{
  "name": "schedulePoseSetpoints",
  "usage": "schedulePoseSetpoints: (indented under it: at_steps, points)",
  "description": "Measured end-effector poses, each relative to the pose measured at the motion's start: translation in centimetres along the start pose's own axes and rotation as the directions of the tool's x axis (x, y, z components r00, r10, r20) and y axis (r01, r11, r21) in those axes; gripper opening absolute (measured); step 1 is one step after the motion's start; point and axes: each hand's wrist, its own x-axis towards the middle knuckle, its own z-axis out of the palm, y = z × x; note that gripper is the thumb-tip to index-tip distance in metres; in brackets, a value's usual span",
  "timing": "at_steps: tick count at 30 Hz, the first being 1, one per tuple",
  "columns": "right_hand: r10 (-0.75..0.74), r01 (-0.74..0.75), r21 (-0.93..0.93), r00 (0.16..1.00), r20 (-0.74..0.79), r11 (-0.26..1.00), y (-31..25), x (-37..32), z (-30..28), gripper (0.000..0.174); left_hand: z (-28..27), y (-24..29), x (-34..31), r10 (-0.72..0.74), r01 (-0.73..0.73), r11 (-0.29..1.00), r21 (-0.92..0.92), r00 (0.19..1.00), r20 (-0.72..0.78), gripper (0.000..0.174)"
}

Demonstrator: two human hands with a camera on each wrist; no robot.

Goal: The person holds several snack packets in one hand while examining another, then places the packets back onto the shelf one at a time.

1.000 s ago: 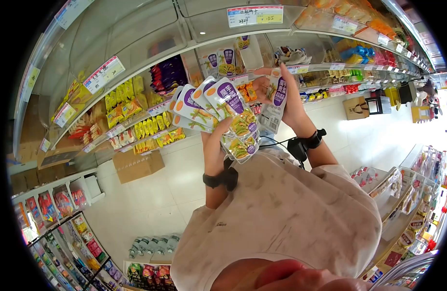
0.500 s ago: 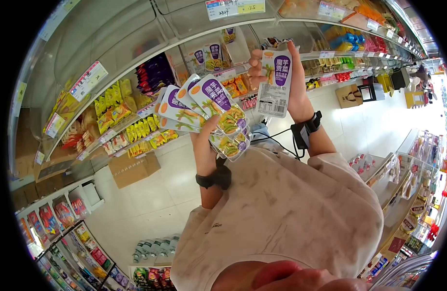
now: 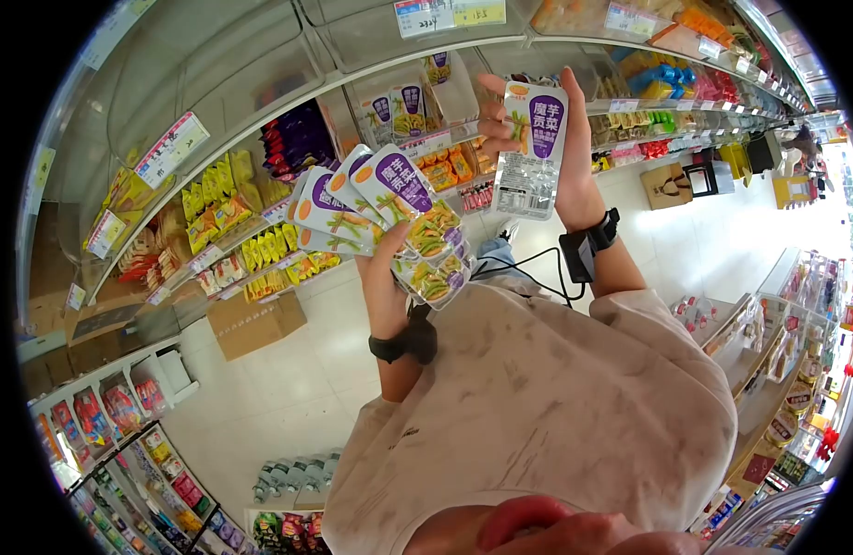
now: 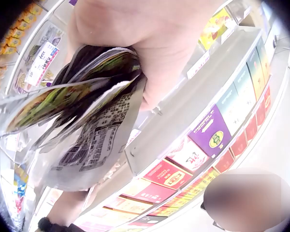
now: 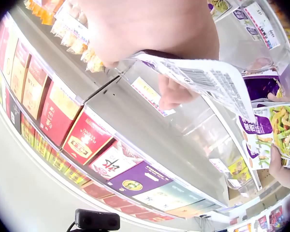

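Note:
In the head view my left hand [image 3: 382, 277] grips several fanned snack packets [image 3: 408, 190], white at the top with purple labels and clear windows showing green and yellow food. The thumb lies over the front packet. From the left wrist, the packets' edges and a printed silver back [image 4: 94, 140] hang below the hand [image 4: 140, 29]. My right hand [image 3: 574, 171] holds up a single packet [image 3: 530, 153] of the same kind, higher and to the right. In the right wrist view this packet [image 5: 210, 82] appears nearly edge-on under the hand [image 5: 159, 29].
Similar packets [image 3: 408, 109] stand in a clear shelf bin behind the hands. Dark purple packets [image 3: 297, 139] and yellow snack bags [image 3: 214, 199] fill bins to the left. A cardboard box [image 3: 255, 324] sits on the floor. Black cables [image 3: 537, 268] run from the right wrist device.
Over the last second the right hand's packet has moved away from the fanned packets and turned from tilted to nearly face-on. The left hand keeps its hold. The head view has shifted slightly.

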Motion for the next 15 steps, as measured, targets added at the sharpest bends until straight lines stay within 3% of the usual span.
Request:
schedulePoseSetpoints:
  at_steps: [10, 15]
  points:
    - [-0.041, 0.031, -0.094, 0.993, -0.107, 0.995, 0.2, 0.1, 2.2, 0.088, -0.2, 0.5, -0.1, 0.015, -0.015, 1.0, -0.013, 1.0, -0.004, 0.061]
    - [-0.033, 0.033, -0.056, 0.999, -0.012, 0.998, 0.2, 0.8, 1.3, 0.086, -0.2, 0.5, 0.1, 0.041, -0.041, 0.999, 0.009, 0.999, -0.02, 0.062]
